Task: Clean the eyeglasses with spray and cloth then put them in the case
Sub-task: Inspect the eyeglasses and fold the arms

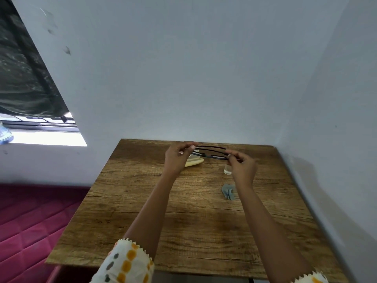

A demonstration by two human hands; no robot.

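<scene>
Dark thin-framed eyeglasses (210, 153) hang in the air over the far part of the wooden table (183, 221), held at both ends. My left hand (177, 158) pinches the left end and my right hand (242, 167) pinches the right end. Below the glasses, a pale yellow case (194, 162) lies on the table, partly hidden behind my left hand. A small clear spray bottle (227, 169) stands beside my right hand, its top hidden. A crumpled grey cloth (228, 192) lies on the table just left of my right forearm.
The table stands in a corner, with white walls (183, 78) behind and to the right. A red quilted mattress (30, 221) lies to the left, below a window (40, 127) with a dark curtain.
</scene>
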